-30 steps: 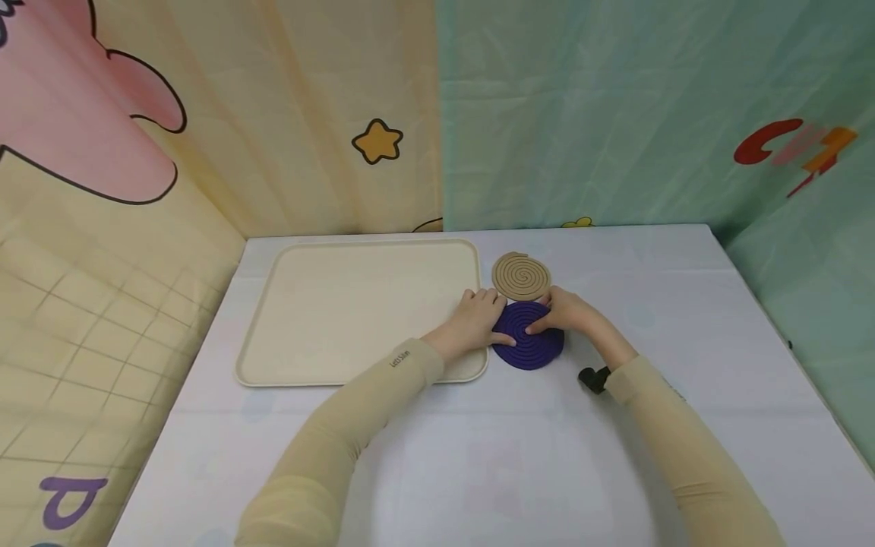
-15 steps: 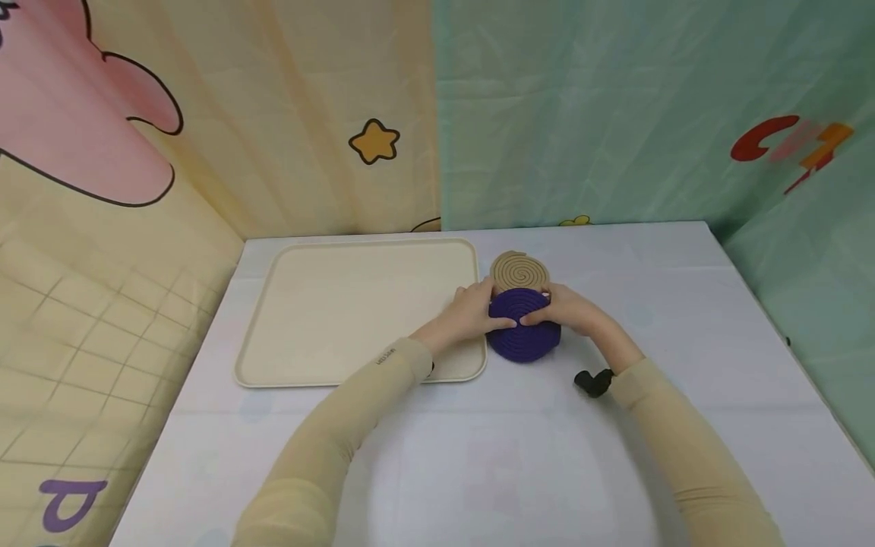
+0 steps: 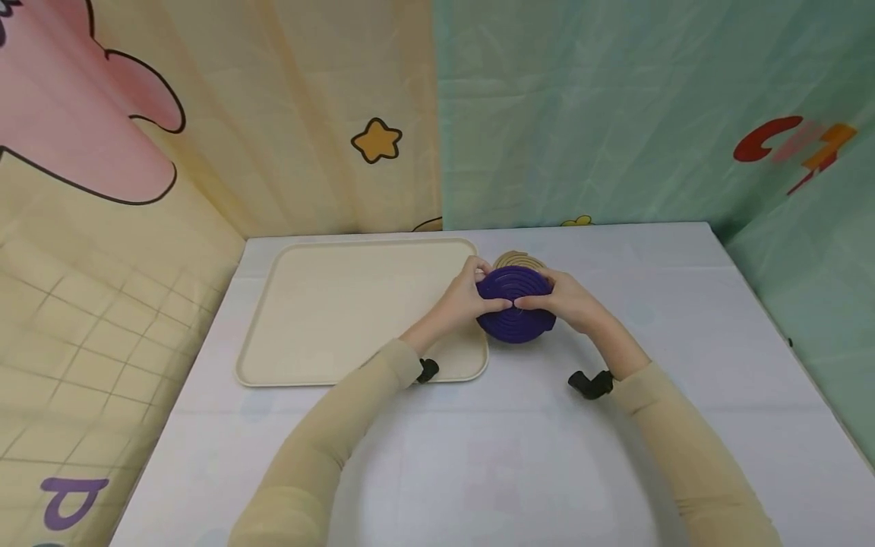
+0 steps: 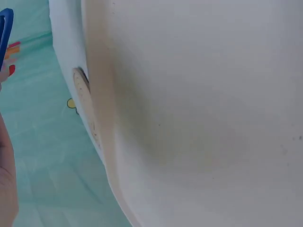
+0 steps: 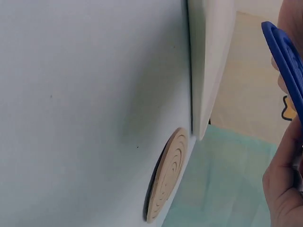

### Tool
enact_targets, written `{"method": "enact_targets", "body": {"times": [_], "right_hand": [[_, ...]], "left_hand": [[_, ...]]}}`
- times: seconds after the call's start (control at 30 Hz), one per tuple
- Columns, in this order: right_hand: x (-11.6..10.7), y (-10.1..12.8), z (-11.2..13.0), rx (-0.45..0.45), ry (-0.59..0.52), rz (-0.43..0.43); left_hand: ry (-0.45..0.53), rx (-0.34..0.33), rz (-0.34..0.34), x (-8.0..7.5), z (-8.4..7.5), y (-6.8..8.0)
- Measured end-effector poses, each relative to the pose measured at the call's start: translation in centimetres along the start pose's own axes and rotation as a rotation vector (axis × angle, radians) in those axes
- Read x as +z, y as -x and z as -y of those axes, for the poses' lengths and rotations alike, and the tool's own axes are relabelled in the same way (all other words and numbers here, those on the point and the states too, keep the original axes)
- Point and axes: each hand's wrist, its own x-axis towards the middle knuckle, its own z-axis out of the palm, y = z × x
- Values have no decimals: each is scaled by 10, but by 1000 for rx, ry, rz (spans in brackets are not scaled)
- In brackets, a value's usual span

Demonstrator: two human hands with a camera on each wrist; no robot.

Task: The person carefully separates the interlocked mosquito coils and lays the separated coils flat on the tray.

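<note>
Both hands — left hand (image 3: 459, 302), right hand (image 3: 567, 302) — now pinch the purple coil (image 3: 514, 308), lifted off the desk (image 3: 615, 456), hiding the tan coil (image 3: 519, 260) at 12 o'clock.

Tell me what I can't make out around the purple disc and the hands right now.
- Tan disc: head view shows only its far rim; the purple disc covers the rest.
- Purple disc's underside: hidden in every view.
- Left hand: in the left wrist view only a sliver of skin, cut off by the left edge.
- Right hand: right wrist view crops it at the right edge.
</note>
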Motion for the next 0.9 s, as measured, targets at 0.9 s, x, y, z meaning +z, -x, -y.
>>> {"method": "enact_targets", "body": {"times": [0.9], "right_hand": [[60, 5, 25, -314, -412, -277]], "left_hand": [[232, -52, -321, -16, 15, 60]]}}
